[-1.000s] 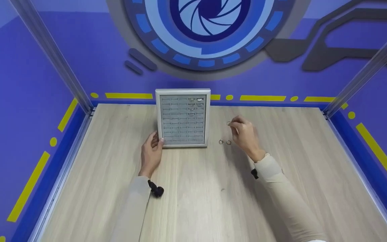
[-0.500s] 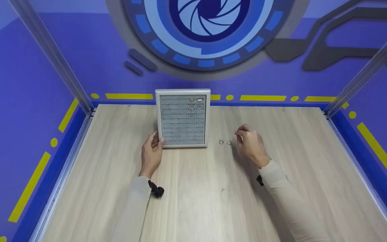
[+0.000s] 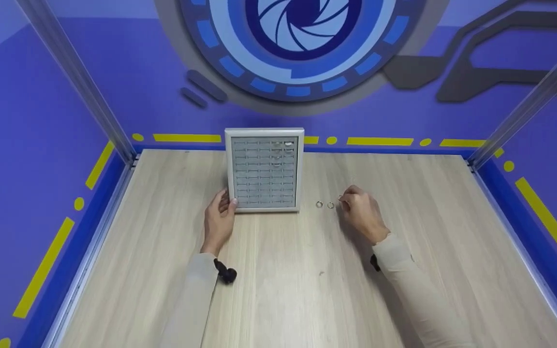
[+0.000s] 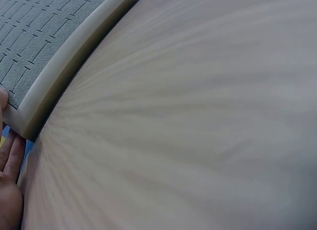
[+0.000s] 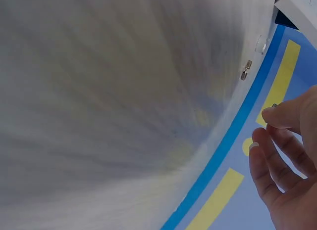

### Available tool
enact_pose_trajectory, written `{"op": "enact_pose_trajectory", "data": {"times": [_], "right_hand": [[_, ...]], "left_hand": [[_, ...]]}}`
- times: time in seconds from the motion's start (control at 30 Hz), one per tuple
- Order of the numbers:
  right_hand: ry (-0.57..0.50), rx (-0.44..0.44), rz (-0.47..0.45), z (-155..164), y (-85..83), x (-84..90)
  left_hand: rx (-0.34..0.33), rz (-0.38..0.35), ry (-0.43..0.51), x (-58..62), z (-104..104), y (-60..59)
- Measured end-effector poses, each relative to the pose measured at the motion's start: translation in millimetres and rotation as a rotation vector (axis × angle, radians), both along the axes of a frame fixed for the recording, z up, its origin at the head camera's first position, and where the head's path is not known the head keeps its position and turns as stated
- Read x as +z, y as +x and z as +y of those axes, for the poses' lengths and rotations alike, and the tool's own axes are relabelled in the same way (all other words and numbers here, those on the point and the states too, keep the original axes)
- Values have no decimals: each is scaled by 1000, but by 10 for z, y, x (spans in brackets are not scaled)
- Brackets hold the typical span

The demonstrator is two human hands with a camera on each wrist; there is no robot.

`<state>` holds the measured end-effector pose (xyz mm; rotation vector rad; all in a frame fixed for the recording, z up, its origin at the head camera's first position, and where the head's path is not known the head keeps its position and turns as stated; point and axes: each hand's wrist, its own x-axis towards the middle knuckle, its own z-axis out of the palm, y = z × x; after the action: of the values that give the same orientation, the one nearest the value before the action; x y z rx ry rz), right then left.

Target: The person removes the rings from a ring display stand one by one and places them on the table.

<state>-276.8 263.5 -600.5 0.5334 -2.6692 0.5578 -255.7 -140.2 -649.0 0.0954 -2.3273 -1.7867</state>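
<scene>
A pale wood-grain worktop (image 3: 278, 290) was seen from above, enclosed by purple walls with yellow markings. A square grey foam ring tray in a light frame (image 3: 264, 169) was stood near the far edge of the worktop, with a few small rings seated in its upper right slots. The near left corner of the tray was touched by the left hand (image 3: 218, 221), whose thumb was laid against the frame and whose fingers were relaxed and fairly straight; in the left wrist view the fingertips (image 4: 11, 156) were shown beside that corner. To the right of the tray, two small metal rings (image 3: 325, 205) were lain side by side on the worktop. Just beside them, the right hand (image 3: 363, 212) was held low over the worktop with its fingers curled, and a third small ring (image 3: 341, 198) was pinched between thumb and forefinger. Both arms were covered by beige sleeves (image 3: 418, 290).
</scene>
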Motion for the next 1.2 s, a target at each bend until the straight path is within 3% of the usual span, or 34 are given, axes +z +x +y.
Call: {"op": "enact_pose_trajectory", "data": {"times": [0.4,1.2], "right_hand": [[55,-26,-108,17,-30,-71],[81,-24,-177,8,-33,-69]], "left_hand": [[-10,0,19,13,8,-25],[15,-22,27,-22,-4,-24]]}}
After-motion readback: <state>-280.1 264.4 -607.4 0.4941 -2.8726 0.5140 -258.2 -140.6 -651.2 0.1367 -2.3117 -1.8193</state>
